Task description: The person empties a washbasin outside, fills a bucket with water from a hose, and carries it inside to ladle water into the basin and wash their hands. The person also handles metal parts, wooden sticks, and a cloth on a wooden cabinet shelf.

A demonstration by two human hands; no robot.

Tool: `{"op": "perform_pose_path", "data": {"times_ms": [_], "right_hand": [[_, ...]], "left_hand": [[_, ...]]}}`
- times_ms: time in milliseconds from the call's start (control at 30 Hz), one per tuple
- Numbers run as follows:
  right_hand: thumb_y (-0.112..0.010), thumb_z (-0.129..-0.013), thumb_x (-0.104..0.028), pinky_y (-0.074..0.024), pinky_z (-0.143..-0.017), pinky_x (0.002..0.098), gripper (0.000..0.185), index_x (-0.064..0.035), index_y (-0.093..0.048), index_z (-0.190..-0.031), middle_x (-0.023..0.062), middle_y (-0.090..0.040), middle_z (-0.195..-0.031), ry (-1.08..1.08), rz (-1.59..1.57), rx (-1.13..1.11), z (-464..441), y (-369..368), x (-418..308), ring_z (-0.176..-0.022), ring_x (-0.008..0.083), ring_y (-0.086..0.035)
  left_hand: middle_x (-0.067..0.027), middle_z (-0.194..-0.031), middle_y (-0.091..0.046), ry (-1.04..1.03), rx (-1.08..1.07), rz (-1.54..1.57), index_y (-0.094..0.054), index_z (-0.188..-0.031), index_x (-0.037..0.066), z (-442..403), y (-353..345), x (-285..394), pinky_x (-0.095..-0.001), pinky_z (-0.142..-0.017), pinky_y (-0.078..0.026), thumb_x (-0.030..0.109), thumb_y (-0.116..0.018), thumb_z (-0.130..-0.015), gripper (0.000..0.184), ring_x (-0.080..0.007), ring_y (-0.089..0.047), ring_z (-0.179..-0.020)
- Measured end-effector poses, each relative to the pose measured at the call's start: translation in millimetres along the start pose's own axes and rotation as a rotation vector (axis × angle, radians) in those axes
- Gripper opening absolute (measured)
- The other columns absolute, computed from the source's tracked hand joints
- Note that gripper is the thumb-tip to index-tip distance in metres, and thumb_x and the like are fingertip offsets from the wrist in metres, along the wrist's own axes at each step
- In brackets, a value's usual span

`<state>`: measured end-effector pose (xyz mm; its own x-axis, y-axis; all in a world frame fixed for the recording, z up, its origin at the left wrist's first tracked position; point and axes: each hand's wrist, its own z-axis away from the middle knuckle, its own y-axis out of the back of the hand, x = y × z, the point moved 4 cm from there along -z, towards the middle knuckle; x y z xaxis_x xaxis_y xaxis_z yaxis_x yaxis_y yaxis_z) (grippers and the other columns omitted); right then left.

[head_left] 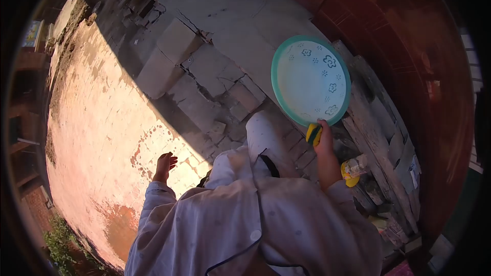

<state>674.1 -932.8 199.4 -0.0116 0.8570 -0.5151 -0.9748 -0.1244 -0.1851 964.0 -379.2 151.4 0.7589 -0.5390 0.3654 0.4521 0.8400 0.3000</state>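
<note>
My right hand (324,137) grips the lower rim of a round basin (307,84), pale inside with dark flower prints and a green rim. A yellow and dark green sponge (313,134) is pressed between that hand and the rim. The basin is tilted, with its inside facing me. My left hand (164,166) is held out at the left over the sunlit paving, fingers apart, with nothing in it and touching nothing.
Broken slabs and bricks (197,97) cover the shaded ground ahead. Wooden planks (376,148) lie along the right, beside a red wall (388,51). A yellow item with clear plastic (351,170) sits near my right forearm. Green plants (61,243) grow at lower left.
</note>
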Motion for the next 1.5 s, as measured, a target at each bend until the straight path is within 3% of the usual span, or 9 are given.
{"op": "perform_pose_path", "data": {"times_ms": [167, 433, 767, 867, 1000, 1233, 1367, 1433, 1500], "right_hand": [[-0.055, -0.082, -0.024, -0.0448, -0.055, 0.0322, 0.018, -0.0068, -0.053, -0.084, 0.0033, -0.055, -0.072, -0.007, 0.067, 0.061, -45, -81, -35, -0.063, 0.0165, -0.056], [-0.054, -0.082, -0.023, -0.0443, -0.056, 0.0325, 0.017, -0.0064, -0.052, -0.087, 0.0036, -0.054, -0.076, -0.112, 0.019, 0.042, -125, -215, -86, -0.065, 0.0162, -0.056], [-0.055, -0.08, -0.021, -0.0441, -0.061, 0.0305, 0.022, -0.0056, -0.051, -0.096, 0.003, -0.053, -0.08, -0.164, 0.106, -0.021, -176, -431, -144, -0.071, 0.0162, -0.055], [-0.055, -0.079, -0.02, -0.0445, -0.063, 0.0318, 0.023, -0.006, -0.05, -0.097, 0.0048, -0.052, -0.082, -0.185, 0.106, 0.095, -170, -509, -167, -0.073, 0.0175, -0.055], [-0.055, -0.077, -0.019, -0.046, -0.064, 0.033, 0.029, -0.005, -0.048, -0.101, 0.0077, -0.052, -0.084, -0.181, 0.072, -0.013, -204, -549, -188, -0.073, 0.0209, -0.055], [-0.057, -0.076, -0.021, -0.0467, -0.063, 0.0354, 0.032, -0.0037, -0.049, -0.103, 0.0099, -0.054, -0.085, -0.048, 0.069, 0.079, -163, -664, -269, -0.072, 0.0228, -0.055], [-0.058, -0.076, -0.02, -0.0469, -0.065, 0.0365, 0.037, -0.0016, -0.05, -0.106, 0.0111, -0.054, -0.089, -0.012, 0.076, 0.094, -159, -736, -318, -0.074, 0.0243, -0.056], [-0.06, -0.075, -0.017, -0.0462, -0.066, 0.0345, 0.03, 0.001, -0.053, -0.097, 0.0104, -0.054, -0.086, -0.03, 0.041, 0.133, -167, -774, -350, -0.075, 0.0228, -0.056], [-0.06, -0.074, -0.016, -0.0465, -0.065, 0.0343, 0.028, 0.0015, -0.054, -0.095, 0.0099, -0.054, -0.083, -0.085, 0.028, 0.072, -205, -779, -356, -0.073, 0.0222, -0.056]], "left_hand": [[-0.01, -0.095, -0.063, 0.103, -0.096, 0.099, -0.05, -0.111, 0.007, -35, -8, 27, -0.0336, -0.072, -0.046, 0.029, -0.047, -0.088, 0.033, -0.0198, -0.06, -0.085], [-0.0098, -0.093, -0.063, 0.039, 0.039, 0.001, -0.049, -0.111, 0.007, -60, 33, 230, -0.0348, -0.073, -0.045, 0.032, -0.049, -0.087, 0.035, -0.0201, -0.06, -0.084], [-0.009, -0.087, -0.064, 0.176, 0.145, 0.106, -0.052, -0.106, 0.007, -55, 102, 303, -0.0329, -0.067, -0.046, 0.027, -0.052, -0.085, 0.028, -0.0191, -0.061, -0.078], [-0.0083, -0.081, -0.064, 0.068, 0.178, 0.084, -0.055, -0.099, 0.004, -107, 120, 417, -0.0305, -0.061, -0.047, 0.024, -0.051, -0.086, 0.024, -0.017, -0.061, -0.072], [-0.0088, -0.072, -0.061, -0.404, 0.161, -0.033, -0.059, -0.093, 0.002, -225, 108, 648, -0.0274, -0.057, -0.045, 0.023, -0.058, -0.082, 0.025, -0.0158, -0.057, -0.063], [-0.0154, -0.074, -0.059, -1.274, 0.145, -0.333, -0.055, -0.103, -0.002, -113, -89, 1140, -0.0361, -0.064, -0.046, 0.039, -0.067, -0.07, 0.054, -0.0276, -0.059, -0.07], [-0.0165, -0.09, -0.059, -1.492, 0.476, -0.415, -0.051, -0.107, -0.003, -79, -169, 1266, -0.0389, -0.076, -0.044, 0.047, -0.066, -0.068, 0.066, -0.0334, -0.057, -0.084], [-0.0172, -0.092, -0.057, -1.296, 0.379, -0.33, -0.051, -0.094, 0.001, -93, -181, 1306, -0.0421, -0.08, -0.039, 0.043, -0.067, -0.062, 0.055, -0.0355, -0.053, -0.089], [-0.0157, -0.086, -0.055, -1.537, 0.501, -0.429, -0.047, -0.089, 0.002, -85, -183, 1308, -0.0414, -0.08, -0.036, 0.039, -0.068, -0.058, 0.053, -0.0341, -0.051, -0.086]]}}
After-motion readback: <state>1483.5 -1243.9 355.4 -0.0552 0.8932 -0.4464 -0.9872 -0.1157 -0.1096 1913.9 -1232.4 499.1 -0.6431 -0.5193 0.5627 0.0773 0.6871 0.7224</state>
